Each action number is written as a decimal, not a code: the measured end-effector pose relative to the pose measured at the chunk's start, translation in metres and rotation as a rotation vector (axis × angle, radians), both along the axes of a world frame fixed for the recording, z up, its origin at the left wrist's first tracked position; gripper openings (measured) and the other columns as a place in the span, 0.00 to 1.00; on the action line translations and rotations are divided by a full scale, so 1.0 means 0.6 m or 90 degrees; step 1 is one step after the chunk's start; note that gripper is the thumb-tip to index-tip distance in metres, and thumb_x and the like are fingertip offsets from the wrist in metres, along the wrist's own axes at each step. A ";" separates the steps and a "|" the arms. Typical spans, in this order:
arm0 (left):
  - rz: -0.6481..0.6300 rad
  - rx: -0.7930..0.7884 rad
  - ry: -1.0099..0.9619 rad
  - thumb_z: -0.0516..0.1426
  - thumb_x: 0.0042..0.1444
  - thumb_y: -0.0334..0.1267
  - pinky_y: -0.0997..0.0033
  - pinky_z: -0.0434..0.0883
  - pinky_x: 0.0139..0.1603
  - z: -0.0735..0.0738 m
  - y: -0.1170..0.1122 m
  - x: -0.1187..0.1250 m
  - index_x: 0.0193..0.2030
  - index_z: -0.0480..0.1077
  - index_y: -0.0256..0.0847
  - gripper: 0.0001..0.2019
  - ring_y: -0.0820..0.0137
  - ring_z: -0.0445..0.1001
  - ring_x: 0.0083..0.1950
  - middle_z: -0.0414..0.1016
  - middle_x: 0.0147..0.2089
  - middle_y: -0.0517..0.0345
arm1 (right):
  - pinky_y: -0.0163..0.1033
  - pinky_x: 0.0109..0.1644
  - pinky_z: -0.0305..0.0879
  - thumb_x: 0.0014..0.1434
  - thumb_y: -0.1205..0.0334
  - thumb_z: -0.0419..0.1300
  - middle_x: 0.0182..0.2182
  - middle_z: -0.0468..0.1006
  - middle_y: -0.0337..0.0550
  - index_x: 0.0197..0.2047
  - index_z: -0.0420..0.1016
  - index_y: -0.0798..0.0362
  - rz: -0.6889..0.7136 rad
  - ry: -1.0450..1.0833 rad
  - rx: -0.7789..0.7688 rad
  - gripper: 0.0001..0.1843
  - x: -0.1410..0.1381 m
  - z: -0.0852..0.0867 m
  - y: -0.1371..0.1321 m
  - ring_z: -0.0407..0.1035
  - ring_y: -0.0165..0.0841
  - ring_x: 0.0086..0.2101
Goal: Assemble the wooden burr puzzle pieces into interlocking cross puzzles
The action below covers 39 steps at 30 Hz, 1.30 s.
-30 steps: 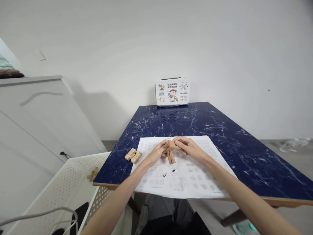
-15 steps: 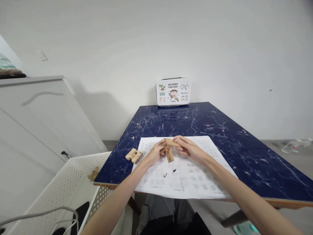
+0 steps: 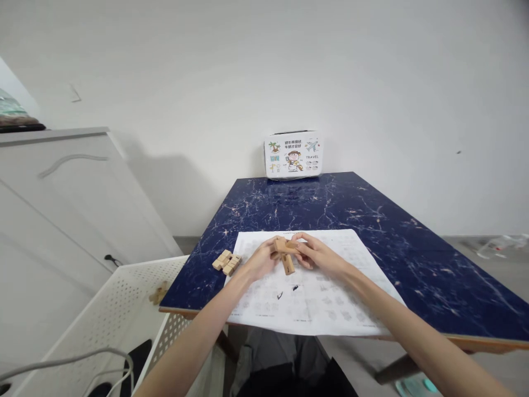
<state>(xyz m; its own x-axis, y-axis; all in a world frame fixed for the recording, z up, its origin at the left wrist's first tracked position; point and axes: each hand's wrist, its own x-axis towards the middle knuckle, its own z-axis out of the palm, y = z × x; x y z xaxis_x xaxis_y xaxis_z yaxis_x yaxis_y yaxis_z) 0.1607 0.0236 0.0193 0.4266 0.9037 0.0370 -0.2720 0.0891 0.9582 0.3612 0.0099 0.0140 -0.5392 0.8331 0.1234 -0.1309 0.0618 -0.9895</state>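
Note:
Several interlocked wooden puzzle pieces [image 3: 288, 264] are held up over a printed paper sheet [image 3: 306, 314], one of them pointing down toward me with a dark mark on its end. My left hand [image 3: 263, 259] is closed around the left side of these pieces. From the right, my right hand [image 3: 312, 252] pinches a wooden piece that lies across the top. Fingers partly hide where the pieces meet. Left of my left hand, more notched wooden pieces [image 3: 227, 262] lie together at the sheet's left edge.
The sheet lies on a dark blue marbled table [image 3: 289, 204]. A white illustrated case [image 3: 293, 155] stands at the back against the wall. Left of the table is a white perforated bin [image 3: 119, 286] with cables, beside a white cabinet [image 3: 66, 198].
The top wooden piece has turned and shifted slightly between my hands, with its right end lower. My right fingers have moved a little along it. The loose pieces stay put.

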 end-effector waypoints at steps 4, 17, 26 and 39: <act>0.002 0.001 -0.007 0.68 0.52 0.42 0.68 0.65 0.33 0.001 0.001 -0.003 0.30 0.72 0.41 0.11 0.66 0.73 0.34 0.76 0.33 0.53 | 0.33 0.25 0.48 0.65 0.37 0.60 0.24 0.68 0.29 0.46 0.62 0.47 0.003 0.020 -0.005 0.23 -0.004 -0.005 0.001 0.57 0.25 0.20; 0.007 -0.016 -0.017 0.65 0.53 0.42 0.67 0.67 0.34 -0.009 0.005 -0.011 0.30 0.72 0.40 0.09 0.63 0.74 0.36 0.75 0.35 0.50 | 0.35 0.29 0.47 0.67 0.38 0.59 0.25 0.67 0.30 0.41 0.58 0.47 0.033 0.042 0.027 0.22 -0.010 0.002 -0.007 0.52 0.26 0.22; -0.037 -0.040 -0.060 0.65 0.57 0.40 0.66 0.71 0.44 -0.007 0.007 -0.012 0.32 0.71 0.39 0.10 0.63 0.75 0.43 0.75 0.43 0.50 | 0.35 0.29 0.48 0.69 0.40 0.58 0.26 0.70 0.32 0.43 0.59 0.47 0.038 0.029 0.059 0.19 -0.004 -0.001 -0.006 0.55 0.26 0.23; -0.067 -0.068 -0.075 0.63 0.61 0.44 0.64 0.73 0.45 -0.004 0.002 -0.011 0.35 0.73 0.38 0.11 0.61 0.76 0.44 0.75 0.41 0.50 | 0.34 0.27 0.50 0.67 0.41 0.60 0.27 0.73 0.32 0.40 0.60 0.47 0.032 0.017 0.063 0.20 -0.014 -0.005 -0.006 0.58 0.26 0.22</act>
<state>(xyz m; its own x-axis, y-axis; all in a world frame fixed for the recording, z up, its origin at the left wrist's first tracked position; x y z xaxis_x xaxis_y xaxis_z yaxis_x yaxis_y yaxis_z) 0.1543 0.0249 0.0171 0.5169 0.8560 -0.0011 -0.3653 0.2217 0.9041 0.3526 0.0061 0.0112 -0.5749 0.7883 0.2191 -0.1627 0.1523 -0.9748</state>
